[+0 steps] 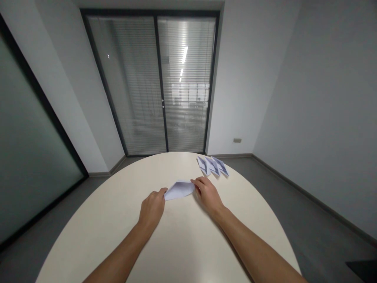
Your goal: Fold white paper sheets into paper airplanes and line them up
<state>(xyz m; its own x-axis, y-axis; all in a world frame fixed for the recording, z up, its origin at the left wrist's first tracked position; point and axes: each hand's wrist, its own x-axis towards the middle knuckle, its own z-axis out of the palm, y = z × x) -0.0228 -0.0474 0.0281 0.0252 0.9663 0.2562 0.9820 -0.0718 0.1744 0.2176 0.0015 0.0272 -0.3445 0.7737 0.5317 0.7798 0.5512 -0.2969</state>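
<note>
A folded sheet of white paper (179,190) lies on the round cream table (118,220), a little beyond its middle. My left hand (152,209) pinches the paper's left end, fingers curled over it. My right hand (207,193) rests on the paper's right end, fingers bent and pressing down on the fold. Both forearms reach in from the bottom edge.
Three folded paper pieces (212,165) lie side by side near the table's far right edge. Beyond the table is a glass sliding door with blinds (159,86), grey floor on both sides, and a plain wall on the right.
</note>
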